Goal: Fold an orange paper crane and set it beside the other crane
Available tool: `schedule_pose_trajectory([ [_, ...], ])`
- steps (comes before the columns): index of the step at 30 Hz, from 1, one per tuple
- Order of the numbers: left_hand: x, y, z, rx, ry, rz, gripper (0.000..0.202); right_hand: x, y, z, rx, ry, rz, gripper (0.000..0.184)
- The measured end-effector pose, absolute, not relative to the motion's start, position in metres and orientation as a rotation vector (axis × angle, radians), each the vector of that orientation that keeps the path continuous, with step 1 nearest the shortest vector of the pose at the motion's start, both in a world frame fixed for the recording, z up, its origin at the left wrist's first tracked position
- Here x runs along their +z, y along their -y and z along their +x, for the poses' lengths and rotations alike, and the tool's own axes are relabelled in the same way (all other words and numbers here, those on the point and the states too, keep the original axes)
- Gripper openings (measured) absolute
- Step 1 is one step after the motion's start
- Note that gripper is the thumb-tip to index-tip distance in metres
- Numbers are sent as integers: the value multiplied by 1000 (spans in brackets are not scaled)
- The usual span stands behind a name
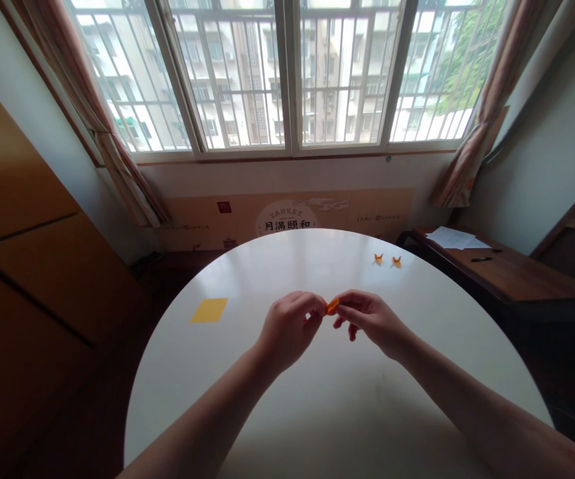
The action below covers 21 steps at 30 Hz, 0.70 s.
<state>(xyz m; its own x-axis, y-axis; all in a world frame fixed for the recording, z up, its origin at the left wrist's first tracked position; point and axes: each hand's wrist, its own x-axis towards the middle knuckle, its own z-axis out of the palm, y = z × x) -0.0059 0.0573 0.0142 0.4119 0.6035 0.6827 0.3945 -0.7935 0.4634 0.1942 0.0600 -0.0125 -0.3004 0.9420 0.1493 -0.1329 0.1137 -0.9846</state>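
Between my fingertips, over the middle of the round table, is a small folded piece of orange paper (332,307). My left hand (291,324) pinches its left end, thumb and forefinger closed. On the other side, my right hand (367,317) grips the paper between thumb and forefinger, its lower fingers hanging loosely curled. Fine folds in the piece are too small to make out, and the fingertips partly hide it. A flat yellow paper square (209,310) lies on the table to the left of my left hand.
Two small folded orange paper birds (378,259) stand near the far right edge of the white round table (267,426). A wooden side table (521,269) at right bears white sheets (457,237) and a dark pen. Behind are a barred window and curtains.
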Motion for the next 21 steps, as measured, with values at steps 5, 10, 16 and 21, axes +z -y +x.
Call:
schedule_pose_trajectory([
  [5, 19, -56, -6, 1471, -763, 2567, 14, -10, -56, 191, 1641, 1173, -826, 31],
  [10, 20, -57, -7, 1577, -726, 2639, 16, -8, -52, 188, 1777, 1009, -752, 31],
  [16, 19, -58, -8, 1553, -735, 2721, 22, -4, -49, 185, 1844, 896, -732, 27],
  [21, 18, -55, -9, 1416, -840, 2847, 32, -7, -49, 183, 1827, 842, -714, 29],
])
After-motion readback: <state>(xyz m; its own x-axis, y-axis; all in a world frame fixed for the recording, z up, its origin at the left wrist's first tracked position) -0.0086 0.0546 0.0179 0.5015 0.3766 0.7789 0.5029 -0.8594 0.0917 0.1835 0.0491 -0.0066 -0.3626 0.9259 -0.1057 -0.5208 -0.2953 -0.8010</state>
